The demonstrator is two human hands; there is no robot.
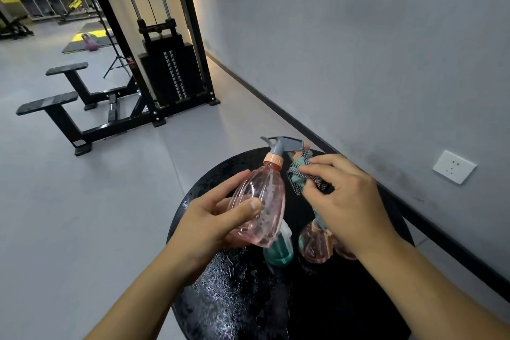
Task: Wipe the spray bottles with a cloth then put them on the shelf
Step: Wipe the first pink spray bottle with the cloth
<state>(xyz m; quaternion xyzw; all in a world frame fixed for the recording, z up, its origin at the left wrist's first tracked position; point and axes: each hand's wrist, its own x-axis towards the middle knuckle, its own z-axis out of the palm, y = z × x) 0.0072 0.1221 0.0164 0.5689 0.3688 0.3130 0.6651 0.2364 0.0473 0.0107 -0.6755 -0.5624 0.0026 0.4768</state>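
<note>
The pink bottle is held above the left part of the round black table, its long axis tilted, grey nozzle up and away from the person. The left hand grips its body, thumb across the front and fingers curled behind. The right hand pinches the bunched cloth just right of the bottle's shoulder, not clearly touching it; the next wipe likely travels leftward. The bottle looks empty. Below it, a teal bottle and more pink bottles, contents unclear, stand near the table's centre.
</note>
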